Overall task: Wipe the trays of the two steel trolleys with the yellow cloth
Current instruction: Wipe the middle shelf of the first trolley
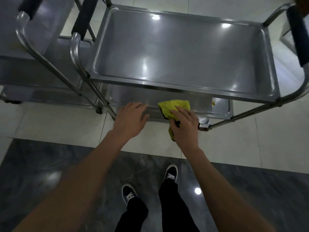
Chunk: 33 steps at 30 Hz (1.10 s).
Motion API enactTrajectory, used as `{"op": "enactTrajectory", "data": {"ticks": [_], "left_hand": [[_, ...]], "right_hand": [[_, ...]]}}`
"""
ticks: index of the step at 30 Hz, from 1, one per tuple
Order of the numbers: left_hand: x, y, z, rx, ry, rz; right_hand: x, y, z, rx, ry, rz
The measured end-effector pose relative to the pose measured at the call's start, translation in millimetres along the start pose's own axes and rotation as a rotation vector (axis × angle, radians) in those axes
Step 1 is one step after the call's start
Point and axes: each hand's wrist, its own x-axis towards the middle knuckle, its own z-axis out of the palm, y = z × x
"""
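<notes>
Two steel trolleys stand side by side. The nearer trolley's top tray [184, 52] is bare and shiny. Below it lies its lower tray [220, 107], mostly hidden by the top one. My right hand [184, 125] holds the yellow cloth [173, 106] at the lower tray's front edge, with cloth bunched under the palm and hanging below it. My left hand [130, 118] hovers with relaxed fingers near the same front edge, holding nothing. The second trolley [33, 52] stands at the left.
Black foam grips [84, 17] cover the trolley handles; another [299, 37] is at the right. Slanted steel legs [98, 96] run down between the trolleys. The floor is pale tile near the trolleys and dark marble under my feet [170, 173].
</notes>
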Motion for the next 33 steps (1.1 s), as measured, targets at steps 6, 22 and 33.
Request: {"op": "enactTrajectory", "data": {"ticks": [6, 22, 33], "left_hand": [[-19.9, -39.0, 34.7, -0.013, 0.009, -0.054], [27.0, -194.3, 122.1, -0.059, 0.107, -0.09], [106.4, -280.4, 200.6, 0.04, 0.284, 0.049]], "right_hand": [[-15.7, 5.2, 45.7, 0.015, -0.033, -0.024], [29.9, 12.3, 226.5, 0.081, 0.03, -0.039], [96.3, 41.0, 357.5, 0.14, 0.087, -0.115]]}}
